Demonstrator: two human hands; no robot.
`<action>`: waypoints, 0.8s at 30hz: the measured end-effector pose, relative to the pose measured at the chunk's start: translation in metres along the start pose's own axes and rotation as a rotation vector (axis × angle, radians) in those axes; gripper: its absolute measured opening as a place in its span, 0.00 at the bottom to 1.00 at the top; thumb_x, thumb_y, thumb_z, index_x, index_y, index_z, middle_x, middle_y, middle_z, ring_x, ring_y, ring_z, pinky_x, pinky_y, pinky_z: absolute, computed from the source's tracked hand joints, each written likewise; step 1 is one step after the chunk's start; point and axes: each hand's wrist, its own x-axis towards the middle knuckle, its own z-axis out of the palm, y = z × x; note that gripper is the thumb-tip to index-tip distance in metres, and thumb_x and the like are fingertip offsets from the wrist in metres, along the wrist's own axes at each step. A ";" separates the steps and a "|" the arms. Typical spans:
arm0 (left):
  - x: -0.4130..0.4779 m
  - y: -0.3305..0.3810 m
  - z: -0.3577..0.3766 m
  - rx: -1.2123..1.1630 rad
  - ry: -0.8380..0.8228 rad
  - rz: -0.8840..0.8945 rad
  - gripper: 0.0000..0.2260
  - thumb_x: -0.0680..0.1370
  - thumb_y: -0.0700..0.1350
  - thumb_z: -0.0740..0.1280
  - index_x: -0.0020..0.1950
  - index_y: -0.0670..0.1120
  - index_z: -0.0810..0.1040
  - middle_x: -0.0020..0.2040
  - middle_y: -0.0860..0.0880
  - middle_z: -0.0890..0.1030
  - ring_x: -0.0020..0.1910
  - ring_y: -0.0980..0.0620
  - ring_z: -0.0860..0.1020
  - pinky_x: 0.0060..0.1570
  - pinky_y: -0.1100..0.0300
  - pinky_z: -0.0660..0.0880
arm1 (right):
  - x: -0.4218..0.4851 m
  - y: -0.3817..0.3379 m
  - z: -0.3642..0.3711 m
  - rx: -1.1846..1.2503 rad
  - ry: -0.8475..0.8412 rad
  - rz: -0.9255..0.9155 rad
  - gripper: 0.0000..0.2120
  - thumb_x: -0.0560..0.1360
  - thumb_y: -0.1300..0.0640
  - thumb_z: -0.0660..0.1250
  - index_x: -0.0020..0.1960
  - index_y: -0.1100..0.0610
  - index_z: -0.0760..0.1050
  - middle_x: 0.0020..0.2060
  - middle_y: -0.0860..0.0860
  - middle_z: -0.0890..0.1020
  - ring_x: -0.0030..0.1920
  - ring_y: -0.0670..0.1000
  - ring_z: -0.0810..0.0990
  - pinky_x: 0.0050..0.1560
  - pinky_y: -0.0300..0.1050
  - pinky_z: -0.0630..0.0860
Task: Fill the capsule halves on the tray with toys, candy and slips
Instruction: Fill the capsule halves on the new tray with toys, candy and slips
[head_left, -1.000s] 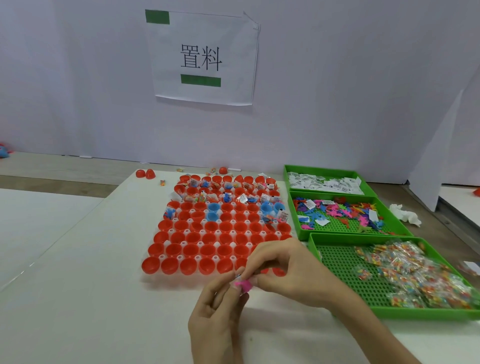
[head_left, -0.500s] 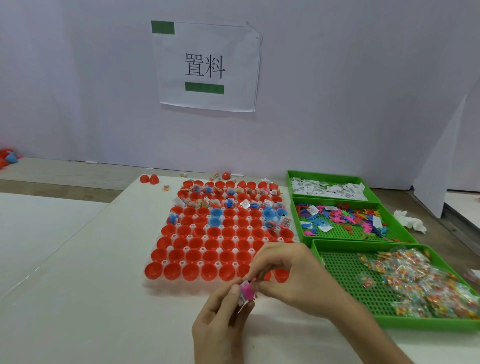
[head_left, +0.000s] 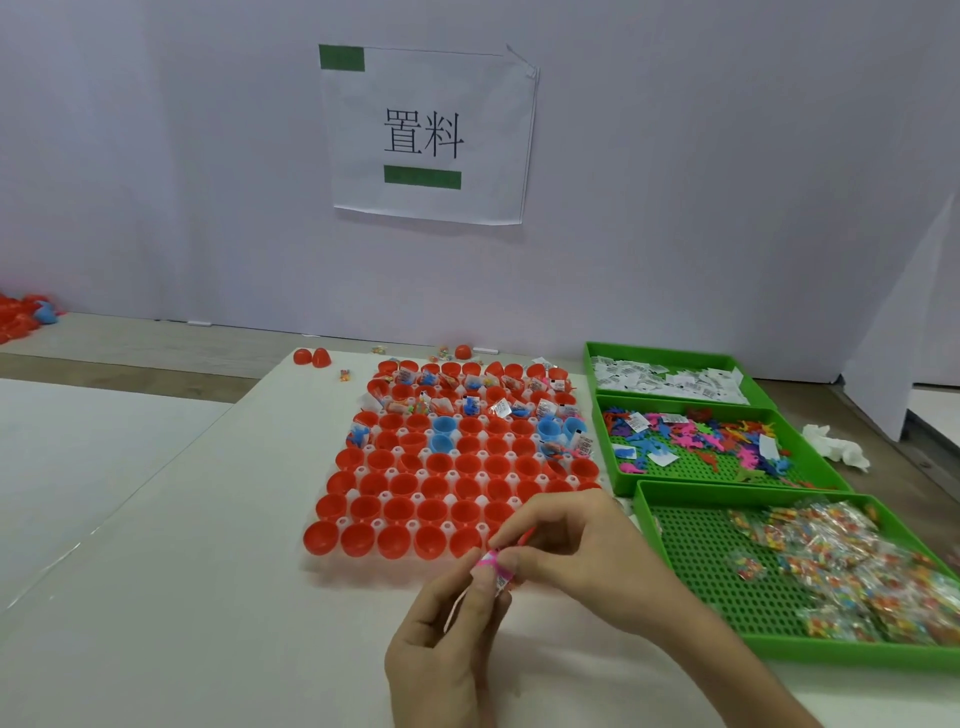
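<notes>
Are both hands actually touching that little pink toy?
Touching. The head view shows the left hand and the right hand both pinching the pink toy between their fingertips, with no gap visible.

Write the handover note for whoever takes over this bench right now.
The left hand and right hand together pinch a pink toy and a slip, just before the tray.
Of the capsule halves, far rows hold items and near rows are empty.
At right: slips bin farthest, toys bin middle, candy bin nearest.
Left: place this set, fill the empty halves.
</notes>
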 end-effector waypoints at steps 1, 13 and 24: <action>0.000 0.000 0.000 -0.011 -0.017 -0.004 0.09 0.63 0.37 0.72 0.41 0.44 0.87 0.43 0.43 0.86 0.43 0.50 0.85 0.35 0.64 0.80 | 0.000 0.001 -0.001 -0.009 0.016 -0.002 0.04 0.70 0.54 0.77 0.45 0.48 0.85 0.41 0.49 0.86 0.41 0.50 0.85 0.45 0.44 0.82; 0.004 -0.005 -0.005 0.064 0.059 0.062 0.13 0.67 0.24 0.71 0.40 0.41 0.83 0.41 0.39 0.81 0.36 0.47 0.82 0.32 0.62 0.80 | -0.004 -0.013 -0.020 0.097 -0.041 -0.099 0.05 0.70 0.63 0.77 0.44 0.56 0.86 0.41 0.51 0.85 0.42 0.48 0.84 0.44 0.38 0.79; 0.006 -0.008 -0.008 0.080 -0.048 0.112 0.14 0.54 0.39 0.76 0.39 0.48 0.85 0.39 0.44 0.85 0.38 0.49 0.84 0.35 0.63 0.80 | -0.001 -0.002 -0.011 -0.150 -0.093 -0.076 0.06 0.72 0.61 0.77 0.48 0.52 0.85 0.48 0.45 0.84 0.48 0.49 0.84 0.49 0.45 0.81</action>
